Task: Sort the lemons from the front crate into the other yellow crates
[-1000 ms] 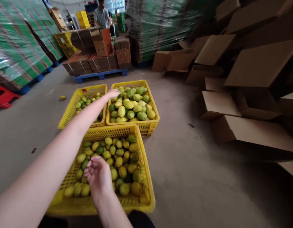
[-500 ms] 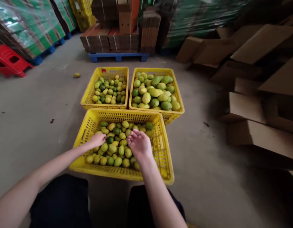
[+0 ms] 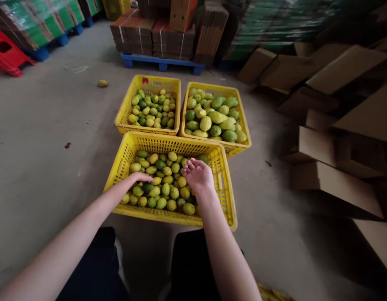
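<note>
The near yellow crate holds many yellow and green lemons. My left hand reaches in from the left, low over the lemons, its fingers stretched to the right and touching or almost touching the fruit. Any contact under the fingertips is hidden. On the right side of the same crate, my right hand hovers palm up above the lemons. Its fingers are loosely curled and apart, with nothing in the palm.
Behind stand two more yellow crates, the left crate with small lemons and the right crate with larger fruit. One lemon lies on the floor. Cardboard boxes crowd the right. A blue pallet carries stacked flat cartons.
My left hand has shifted right over the lemons, and its fingers have gone from curled to stretched. My right hand stays palm up over the crate. The view has tilted down slightly.
</note>
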`<state>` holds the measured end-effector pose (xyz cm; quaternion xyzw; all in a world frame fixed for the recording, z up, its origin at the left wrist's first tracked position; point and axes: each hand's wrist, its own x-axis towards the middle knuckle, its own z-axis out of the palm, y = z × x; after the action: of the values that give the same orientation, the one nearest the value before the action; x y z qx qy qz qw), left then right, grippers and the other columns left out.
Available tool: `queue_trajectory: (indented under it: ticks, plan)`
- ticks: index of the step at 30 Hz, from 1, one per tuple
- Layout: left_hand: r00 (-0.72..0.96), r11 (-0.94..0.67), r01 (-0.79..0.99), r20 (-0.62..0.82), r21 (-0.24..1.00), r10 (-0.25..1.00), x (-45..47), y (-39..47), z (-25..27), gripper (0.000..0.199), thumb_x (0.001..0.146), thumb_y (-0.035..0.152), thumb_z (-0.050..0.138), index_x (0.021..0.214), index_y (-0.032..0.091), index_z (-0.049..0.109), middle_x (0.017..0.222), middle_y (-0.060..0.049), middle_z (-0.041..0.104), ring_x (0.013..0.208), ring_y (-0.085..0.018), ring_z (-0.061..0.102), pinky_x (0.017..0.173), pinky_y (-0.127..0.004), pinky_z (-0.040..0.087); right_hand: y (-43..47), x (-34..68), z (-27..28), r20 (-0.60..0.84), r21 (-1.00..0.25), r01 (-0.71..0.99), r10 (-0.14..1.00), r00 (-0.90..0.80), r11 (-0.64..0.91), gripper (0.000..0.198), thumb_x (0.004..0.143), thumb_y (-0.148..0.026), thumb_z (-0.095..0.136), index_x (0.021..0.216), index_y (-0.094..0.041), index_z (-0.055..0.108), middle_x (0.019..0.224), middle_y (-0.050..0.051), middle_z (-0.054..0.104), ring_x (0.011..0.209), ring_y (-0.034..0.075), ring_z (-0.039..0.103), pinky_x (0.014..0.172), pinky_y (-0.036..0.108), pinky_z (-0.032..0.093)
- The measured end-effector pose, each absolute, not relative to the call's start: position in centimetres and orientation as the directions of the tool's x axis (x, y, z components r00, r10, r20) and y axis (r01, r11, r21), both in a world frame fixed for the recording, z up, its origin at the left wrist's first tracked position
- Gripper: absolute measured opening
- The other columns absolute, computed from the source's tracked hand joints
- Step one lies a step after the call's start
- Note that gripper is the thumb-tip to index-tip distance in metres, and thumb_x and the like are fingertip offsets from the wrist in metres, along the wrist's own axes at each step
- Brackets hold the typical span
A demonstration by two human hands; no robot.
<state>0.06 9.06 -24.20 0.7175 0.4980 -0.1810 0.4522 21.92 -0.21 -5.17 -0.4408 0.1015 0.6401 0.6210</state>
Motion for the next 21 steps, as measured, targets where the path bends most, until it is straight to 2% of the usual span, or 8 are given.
queue_trajectory:
  ticks: [4,7,11,14,17,19,21]
  plan:
    - [0.366,-0.141,0.909,-0.591,0.393,0.719,1.2,10.3,-23.8,0.034,0.082,0.038,0.059,0.11,0.02,0.069,0.116,-0.011,0.068,0.114,-0.03,0.059,0.092,-0.037,0.046,-0.3,21.7,-4.8,-0.678,-0.414,-0.884,0.722,0.139,-0.219,0.011,0.067,-0.01,0.052,0.073,-0.019,0.054,0.053,-0.002,0.056,0.048,0.011,0.051,0.049,0.02,0.042]
    - [0.335,-0.174,0.927,-0.524,0.333,0.783,2.2,10.5,-23.9,0.037,0.084,0.037,0.06,0.117,0.021,0.066,0.134,-0.012,0.058,0.117,-0.03,0.058,0.097,-0.038,0.045,-0.8,21.7,-4.3,-0.65,-0.438,-0.875,0.746,0.148,-0.209,0.01,0.067,-0.011,0.054,0.073,-0.019,0.055,0.054,-0.001,0.057,0.048,0.011,0.052,0.05,0.021,0.042]
    - [0.336,-0.211,0.934,-0.505,0.289,0.795,3.3,9.4,-25.0,0.032,0.086,0.04,0.061,0.111,0.021,0.067,0.134,-0.014,0.056,0.122,-0.034,0.055,0.098,-0.042,0.045,-1.9,22.0,-3.6,-0.627,-0.489,-0.843,0.762,0.16,-0.226,0.008,0.066,-0.012,0.055,0.072,-0.018,0.055,0.054,-0.001,0.058,0.048,0.011,0.052,0.05,0.021,0.042]
    - [0.336,-0.219,0.937,-0.525,0.272,0.782,4.1,8.6,-26.2,0.047,0.074,0.038,0.074,0.115,0.019,0.063,0.135,-0.019,0.056,0.132,-0.043,0.044,0.1,-0.049,0.043,-3.0,22.3,-3.6,-0.63,-0.53,-0.797,0.764,0.141,-0.29,0.007,0.068,-0.012,0.056,0.071,-0.018,0.056,0.055,-0.001,0.059,0.048,0.011,0.053,0.05,0.02,0.042]
    - [0.352,-0.241,0.933,-0.533,0.268,0.769,4.2,8.8,-26.8,0.057,0.073,0.033,0.073,0.125,0.014,0.057,0.139,-0.022,0.054,0.136,-0.043,0.039,0.104,-0.051,0.038,-3.8,22.8,-4.2,-0.623,-0.59,-0.74,0.765,0.163,-0.324,0.005,0.069,-0.013,0.056,0.069,-0.018,0.057,0.055,0.0,0.06,0.049,0.011,0.053,0.049,0.021,0.043]
    - [0.363,-0.261,0.93,-0.53,0.26,0.767,3.9,9.4,-26.9,0.06,0.074,0.032,0.069,0.13,0.012,0.054,0.142,-0.023,0.052,0.136,-0.041,0.04,0.107,-0.05,0.035,-4.1,23.5,-5.0,-0.581,-0.661,-0.67,0.795,0.173,-0.338,0.003,0.07,-0.016,0.058,0.068,-0.018,0.059,0.057,0.0,0.062,0.05,0.011,0.055,0.05,0.022,0.045]
    - [0.362,-0.27,0.931,-0.53,0.246,0.767,3.7,10.1,-27.0,0.061,0.072,0.032,0.067,0.129,0.013,0.055,0.143,-0.023,0.051,0.135,-0.041,0.041,0.107,-0.051,0.035,-4.0,24.3,-6.3,-0.517,-0.78,-0.496,0.839,0.166,-0.382,0.003,0.072,-0.021,0.061,0.071,-0.018,0.063,0.063,0.001,0.065,0.052,0.013,0.057,0.052,0.023,0.047]
